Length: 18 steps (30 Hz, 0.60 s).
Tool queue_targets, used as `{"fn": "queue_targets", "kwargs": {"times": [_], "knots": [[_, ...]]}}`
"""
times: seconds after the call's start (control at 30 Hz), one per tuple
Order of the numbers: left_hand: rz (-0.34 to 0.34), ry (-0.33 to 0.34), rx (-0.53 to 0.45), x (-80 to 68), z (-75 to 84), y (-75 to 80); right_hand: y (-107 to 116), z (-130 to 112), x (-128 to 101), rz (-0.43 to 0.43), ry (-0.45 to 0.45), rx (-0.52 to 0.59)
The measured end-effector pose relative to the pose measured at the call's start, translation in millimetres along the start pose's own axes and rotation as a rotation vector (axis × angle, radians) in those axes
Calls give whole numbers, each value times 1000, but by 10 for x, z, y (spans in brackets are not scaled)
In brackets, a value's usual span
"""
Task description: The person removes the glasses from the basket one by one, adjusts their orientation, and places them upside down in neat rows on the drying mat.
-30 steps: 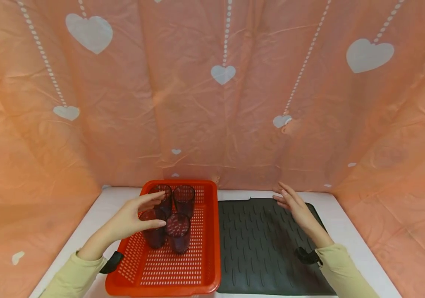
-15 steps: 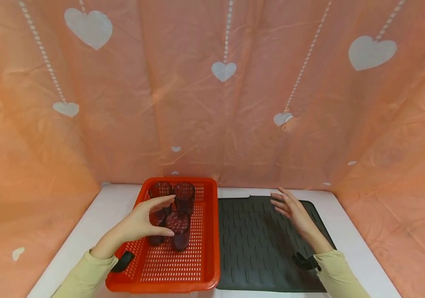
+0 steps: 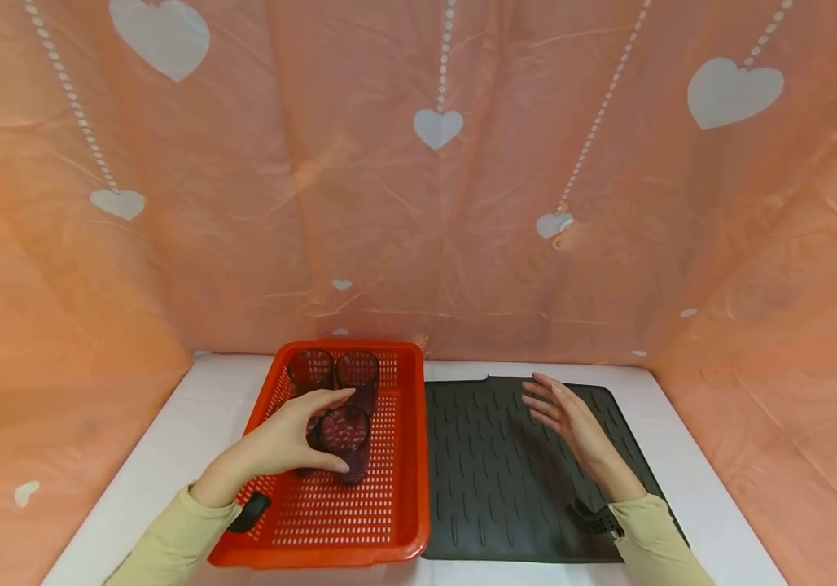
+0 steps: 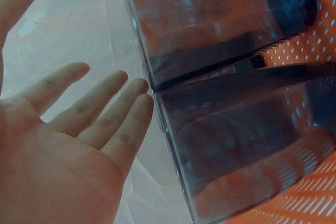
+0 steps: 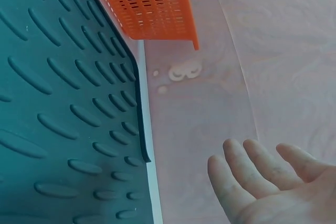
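Dark purple see-through glasses stand upright in an orange perforated basket [image 3: 422,496]. My left hand [image 3: 282,443] is over the basket, thumb and fingers spread in a C about the rim of the front right glass [image 3: 346,431]. In the left wrist view the fingers are extended, their tips right by the rims of two glasses [image 4: 247,135]. Behind them stand a back left glass [image 3: 311,369] and a back right glass [image 3: 357,370]; another glass is mostly hidden under my left hand. My right hand [image 3: 571,419] hovers above the dark ridged mat [image 3: 477,488], holding nothing, fingers extended.
Basket and mat lie side by side on a white table [image 3: 202,407]. A pink-orange curtain [image 3: 389,203] with white hearts encloses the back and both sides. Each wrist carries a black strap, such as the right strap [image 3: 594,519].
My left hand has moved right, from over the left glasses to around the front right one. My right hand has shifted slightly left and lower. The glasses stay in place.
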<state>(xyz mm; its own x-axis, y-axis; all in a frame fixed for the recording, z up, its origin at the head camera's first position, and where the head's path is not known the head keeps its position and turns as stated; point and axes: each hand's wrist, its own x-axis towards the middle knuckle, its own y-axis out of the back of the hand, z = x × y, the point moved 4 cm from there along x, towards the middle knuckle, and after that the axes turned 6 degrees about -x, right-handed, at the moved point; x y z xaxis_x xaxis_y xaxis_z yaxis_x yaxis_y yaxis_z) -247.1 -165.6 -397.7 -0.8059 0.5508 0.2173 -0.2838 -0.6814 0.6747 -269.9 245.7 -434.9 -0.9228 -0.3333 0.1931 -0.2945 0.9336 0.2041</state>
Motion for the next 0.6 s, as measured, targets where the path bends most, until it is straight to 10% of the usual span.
{"fn": "queue_targets", "kwargs": {"times": [0.6], "knots": [[-91, 103, 154, 110, 29, -110, -26, 39, -11, 11, -21, 55]]}}
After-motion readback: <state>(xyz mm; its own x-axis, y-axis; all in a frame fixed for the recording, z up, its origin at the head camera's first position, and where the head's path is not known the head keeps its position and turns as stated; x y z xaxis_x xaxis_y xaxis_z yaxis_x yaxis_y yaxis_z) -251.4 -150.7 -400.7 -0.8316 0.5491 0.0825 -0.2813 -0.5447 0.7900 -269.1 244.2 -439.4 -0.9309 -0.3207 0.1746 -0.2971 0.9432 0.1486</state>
